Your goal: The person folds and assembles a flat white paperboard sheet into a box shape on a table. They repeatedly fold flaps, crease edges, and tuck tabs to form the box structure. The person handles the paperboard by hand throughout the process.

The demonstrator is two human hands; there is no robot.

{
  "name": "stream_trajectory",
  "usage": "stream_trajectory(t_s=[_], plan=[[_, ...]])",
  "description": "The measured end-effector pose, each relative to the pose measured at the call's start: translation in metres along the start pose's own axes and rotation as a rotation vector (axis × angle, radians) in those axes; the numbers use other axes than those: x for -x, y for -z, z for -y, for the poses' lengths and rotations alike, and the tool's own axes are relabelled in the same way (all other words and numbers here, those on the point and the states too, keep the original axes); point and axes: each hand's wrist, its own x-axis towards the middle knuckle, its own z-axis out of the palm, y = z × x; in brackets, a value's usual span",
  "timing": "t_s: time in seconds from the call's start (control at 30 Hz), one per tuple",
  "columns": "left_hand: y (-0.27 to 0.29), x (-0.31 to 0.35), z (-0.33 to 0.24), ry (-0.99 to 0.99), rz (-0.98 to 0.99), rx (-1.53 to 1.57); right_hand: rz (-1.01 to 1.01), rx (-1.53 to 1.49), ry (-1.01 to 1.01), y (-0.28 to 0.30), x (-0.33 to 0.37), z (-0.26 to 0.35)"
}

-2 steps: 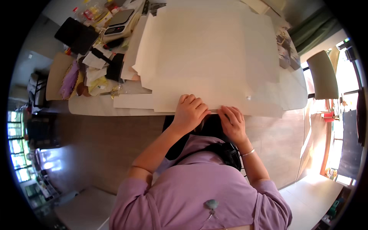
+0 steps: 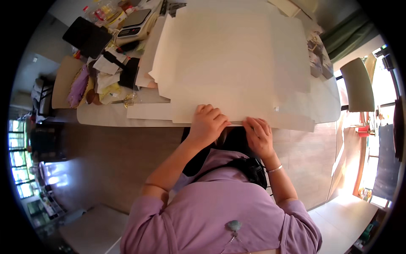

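Note:
A large, flat sheet of white cardboard (image 2: pixel 228 63) with cut flaps at its sides lies over the table and reaches its near edge. My left hand (image 2: pixel 208 123) is closed on the sheet's near edge, fingers curled above it and the thumb side low by the rim. Just to the right, my right hand (image 2: pixel 259 134) pinches the same edge with its fingers bent over it. A narrow gap separates the two hands. The undersides of the fingers and the thumbs are mostly hidden.
Left on the table (image 2: pixel 101 117) are a kitchen scale (image 2: pixel 134 25), a black tablet-like panel (image 2: pixel 86 37), a black brush-like tool (image 2: pixel 128 73), crumpled papers and scissors. Patterned boxes (image 2: pixel 316 55) stand at the right. Chairs flank both ends; a purple item lies on the left one.
My hands have moved slightly apart along the sheet's near edge, both still gripping it. The whole view has shifted a little to the right.

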Motion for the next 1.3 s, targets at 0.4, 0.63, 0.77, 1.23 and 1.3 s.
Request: stream_trajectory(t_s=[0.4, 0.63, 0.77, 1.23, 1.3], plan=[[0.04, 0.02, 0.037, 0.232, 0.093, 0.12, 0.262, 0.031, -0.035, -0.023, -0.032, 0.056], [0.024, 0.021, 0.023, 0.449, 0.016, 0.225, 0.398, 0.064, -0.043, -0.024, -0.047, 0.065], [0.028, 0.024, 0.028, 0.323, -0.155, 0.169, 0.419, 0.083, -0.059, -0.023, -0.049, 0.066], [0.021, 0.094, 0.03, 0.089, -0.177, -0.273, 0.393, 0.108, 0.035, -0.043, -0.053, 0.088], [0.02, 0.095, 0.033, 0.088, -0.197, -0.266, 0.369, 0.109, 0.031, -0.046, -0.051, 0.088]])
